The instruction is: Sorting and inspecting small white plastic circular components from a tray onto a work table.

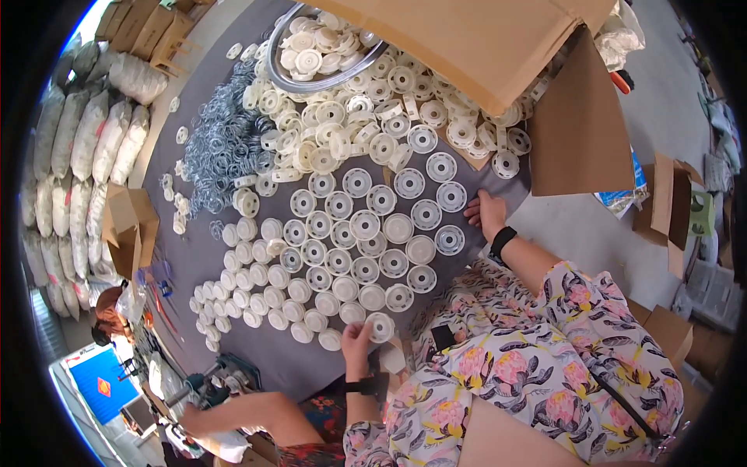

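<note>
A grey worktop [257, 359] carries everything here, and an open cardboard box [580, 136] leans over its far right side, flaps spread. Beneath and beside the box spreads a heap of cream plastic wheels [331, 113], tumbled at all angles, as if tipped out loose to be within reach. Nearer the person, round white pieces [364, 225] lie flat and mostly apart, probably so that each face can be seen from above; white caps [258, 274] crowd together left of them. A tangle of bluish wire rings [226, 136] sits left of the heap, and a metal bowl [271, 59] filled with more plastic parts stands at the far side. The right hand [488, 215] rests at the worktop's right edge, fingers loosely bent and partly spread, just beside the outermost round pieces; nothing shows in its grasp, though its underside is hidden. The left hand [357, 341] pinches a white disc [380, 328] by its left rim, thumb and fingertips closed, perhaps to leave the middle uncovered. This disc is at the near edge of the array, broad face upward; being round, it has no long axis, and whether it touches the worktop I cannot tell.
</note>
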Demonstrator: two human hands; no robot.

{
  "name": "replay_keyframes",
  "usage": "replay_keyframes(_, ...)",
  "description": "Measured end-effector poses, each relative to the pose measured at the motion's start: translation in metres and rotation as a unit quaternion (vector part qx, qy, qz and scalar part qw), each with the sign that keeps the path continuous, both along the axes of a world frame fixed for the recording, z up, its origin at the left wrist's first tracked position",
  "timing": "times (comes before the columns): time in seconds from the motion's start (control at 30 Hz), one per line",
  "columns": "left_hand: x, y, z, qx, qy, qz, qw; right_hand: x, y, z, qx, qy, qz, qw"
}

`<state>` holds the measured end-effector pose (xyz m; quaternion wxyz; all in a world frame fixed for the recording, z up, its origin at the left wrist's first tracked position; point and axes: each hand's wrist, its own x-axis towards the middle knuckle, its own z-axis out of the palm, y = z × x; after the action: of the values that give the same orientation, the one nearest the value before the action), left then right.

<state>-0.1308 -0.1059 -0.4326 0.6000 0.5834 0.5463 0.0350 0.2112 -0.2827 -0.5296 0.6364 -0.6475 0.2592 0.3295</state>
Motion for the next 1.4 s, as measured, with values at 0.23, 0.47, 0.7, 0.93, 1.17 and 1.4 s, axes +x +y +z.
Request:
replay_keyframes(0.23, -0.026, -0.053, -0.070, 0.031, -0.061, 0.219, 0.973, 0.000, -0.005, 0.002, 0.060, 0.026, 0.052, 0.996)
replay_keyframes(0.47, 0.037, -0.099, -0.058, 0.466, 0.113, -0.015, 0.877, -0.037, -0.024, 0.028, -0.065, -0.469, 0.314, 0.823)
replay_keyframes(0.7, 0.082, -0.089, -0.062, 0.429, 0.169, -0.025, 0.887, -0.033, -0.022, 0.035, -0.122, -0.628, 0.464, 0.613)
replay_keyframes(0.93, 0.083, -0.070, -0.052, 0.475, 0.037, -0.004, 0.879, -0.018, -0.043, 0.027, -0.101, -0.579, 0.421, 0.691)
replay_keyframes(1.17, 0.169, 0.019, -0.031, 0.542, 0.007, -0.130, 0.830, 0.004, -0.020, 0.007, -0.191, -0.595, 0.333, 0.706)
replay_keyframes(1.4, 0.194, 0.048, -0.036, 0.562, 0.069, -0.219, 0.794, 0.021, -0.040, -0.016, -0.328, -0.593, 0.357, 0.642)
